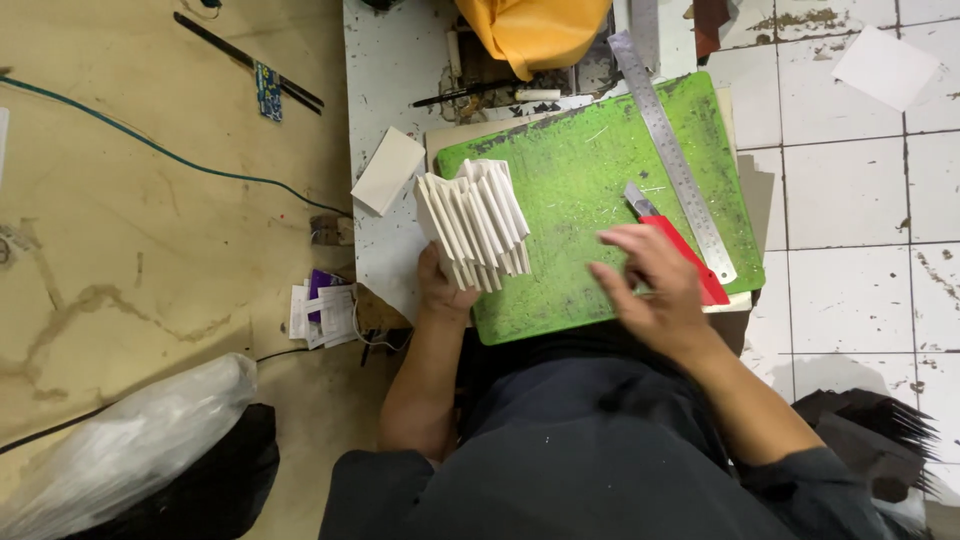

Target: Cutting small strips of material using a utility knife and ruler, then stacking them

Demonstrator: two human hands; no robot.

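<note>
My left hand point(443, 292) grips a fanned stack of white card strips point(474, 222) from below, holding it at the left edge of a scuffed green cutting mat point(585, 190). My right hand point(652, 285) hovers over the mat's lower right with fingers spread and nothing in it. It partly covers a red-handled utility knife point(672, 240) that lies on the mat, blade pointing up-left. A long steel ruler point(670, 150) lies diagonally along the mat's right side.
A loose white card point(388, 170) lies left of the mat on the white board. An orange bag point(535, 32) sits at the top. A plastic-wrapped bundle point(140, 440) rests at lower left. Small papers point(325, 312), a green cable point(150, 145) and tiled floor point(850, 200) surround the work spot.
</note>
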